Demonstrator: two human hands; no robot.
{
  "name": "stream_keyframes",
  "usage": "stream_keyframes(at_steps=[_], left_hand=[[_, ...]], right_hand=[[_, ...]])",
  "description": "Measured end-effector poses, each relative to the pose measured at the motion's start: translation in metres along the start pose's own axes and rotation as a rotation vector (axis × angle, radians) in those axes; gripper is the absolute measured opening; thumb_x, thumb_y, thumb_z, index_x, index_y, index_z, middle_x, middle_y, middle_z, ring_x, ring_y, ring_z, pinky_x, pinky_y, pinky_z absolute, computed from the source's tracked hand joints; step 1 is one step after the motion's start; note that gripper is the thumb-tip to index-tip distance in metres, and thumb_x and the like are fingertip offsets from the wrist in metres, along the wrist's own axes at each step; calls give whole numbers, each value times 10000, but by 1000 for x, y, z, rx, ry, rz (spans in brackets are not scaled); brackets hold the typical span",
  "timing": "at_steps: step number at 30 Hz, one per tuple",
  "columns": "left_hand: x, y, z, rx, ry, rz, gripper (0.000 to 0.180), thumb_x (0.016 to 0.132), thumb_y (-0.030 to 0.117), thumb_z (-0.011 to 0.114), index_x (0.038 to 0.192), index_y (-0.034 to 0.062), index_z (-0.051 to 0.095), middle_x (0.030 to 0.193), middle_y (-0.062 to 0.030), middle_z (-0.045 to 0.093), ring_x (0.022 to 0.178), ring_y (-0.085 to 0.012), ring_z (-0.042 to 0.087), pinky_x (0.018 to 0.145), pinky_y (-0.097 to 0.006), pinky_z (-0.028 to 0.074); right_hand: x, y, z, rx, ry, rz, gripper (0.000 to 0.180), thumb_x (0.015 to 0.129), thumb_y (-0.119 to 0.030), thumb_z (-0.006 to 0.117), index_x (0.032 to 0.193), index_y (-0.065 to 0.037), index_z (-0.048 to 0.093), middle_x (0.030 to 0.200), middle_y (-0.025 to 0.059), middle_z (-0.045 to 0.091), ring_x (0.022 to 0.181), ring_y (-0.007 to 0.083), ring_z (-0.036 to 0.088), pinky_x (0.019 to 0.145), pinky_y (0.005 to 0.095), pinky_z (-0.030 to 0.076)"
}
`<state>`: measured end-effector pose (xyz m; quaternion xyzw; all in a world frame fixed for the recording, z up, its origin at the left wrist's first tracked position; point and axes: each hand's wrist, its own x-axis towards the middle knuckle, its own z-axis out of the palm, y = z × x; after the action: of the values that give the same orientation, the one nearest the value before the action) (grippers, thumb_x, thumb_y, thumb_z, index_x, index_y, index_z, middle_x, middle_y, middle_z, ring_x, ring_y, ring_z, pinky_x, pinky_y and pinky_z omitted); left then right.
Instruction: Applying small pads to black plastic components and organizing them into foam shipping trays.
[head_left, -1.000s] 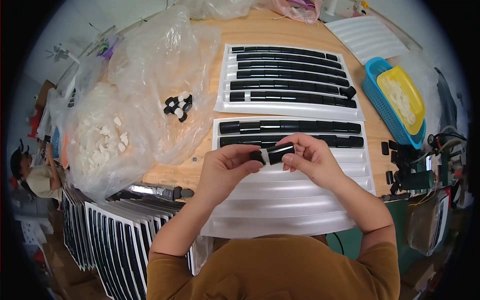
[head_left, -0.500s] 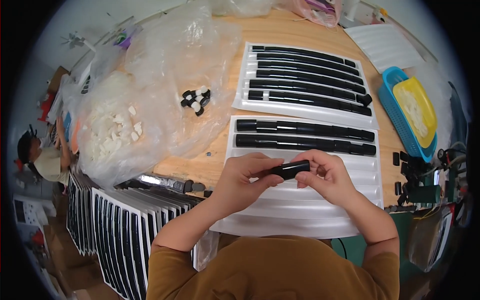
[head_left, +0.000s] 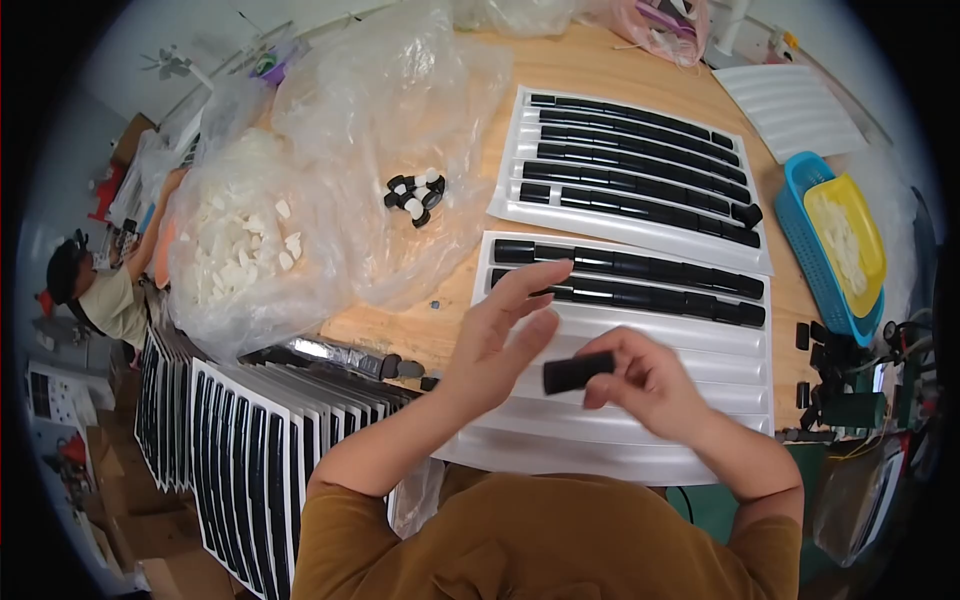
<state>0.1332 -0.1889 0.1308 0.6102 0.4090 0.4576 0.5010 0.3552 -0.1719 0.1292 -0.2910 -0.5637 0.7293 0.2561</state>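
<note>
My right hand point(head_left: 645, 385) grips a short black glossy tube point(head_left: 578, 373) between thumb and fingers, above the near white ribbed tray point(head_left: 600, 430). Opposite it, my left hand point(head_left: 500, 340) holds nothing, its thumb and fingers spread apart and clear of the tube. In the near tray's two far grooves lie rows of black tubes point(head_left: 640, 292) set end to end; bare grooves show below them. Behind is a second white tray point(head_left: 510, 205) filled with similar black rows, one black piece sitting askew at its right end.
Clear plastic bags point(head_left: 390, 70) with white pieces point(head_left: 240, 250) cover the left. A small heap of black and white caps point(head_left: 418, 195) lies beside them. At right stand a blue basket point(head_left: 800, 230) and a yellow tray point(head_left: 878, 240). Filled trays point(head_left: 245, 440) stand lower left; another person point(head_left: 105, 290) works beyond.
My left hand has let go of the tube and opened, its fingers lifting away. My right hand has moved slightly down, keeping hold of the tube.
</note>
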Motion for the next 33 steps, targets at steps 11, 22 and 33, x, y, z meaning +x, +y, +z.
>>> stream_keyframes(at_steps=[11, 22, 33], left_hand=[[-1, -11, 42, -210, 288, 157, 600, 997, 552, 279, 1318, 56, 387, 1435, -157, 374, 1361, -264, 341, 1118, -451, 239], [78, -151, -214, 1176, 912, 153, 324, 837, 147, 686, 1107, -8, 597, 1003, -164, 636, 814, -233, 596, 740, -332, 479], [73, -168, -208, 1026, 739, -86, 194, 805, 132, 728, 913, -22, 681, 785, -111, 670, 679, -200, 606, 651, -340, 478]], right_hand=[[-7, 0, 21, -262, -120, -91, 239, 907, -49, 614, 1140, -6, 584, 829, 77, 673, 647, 85, 600, 578, 240, 482], [-42, 29, -157, -622, 424, -86, 372, 758, -1, 760, 1101, -98, 654, 834, -15, 584, 764, 96, 564, 707, 235, 490], [-120, 51, -240, -1273, 950, 3, 271, 675, -170, 850, 860, -46, 694, 710, 75, 647, 642, 214, 611, 637, 324, 491]])
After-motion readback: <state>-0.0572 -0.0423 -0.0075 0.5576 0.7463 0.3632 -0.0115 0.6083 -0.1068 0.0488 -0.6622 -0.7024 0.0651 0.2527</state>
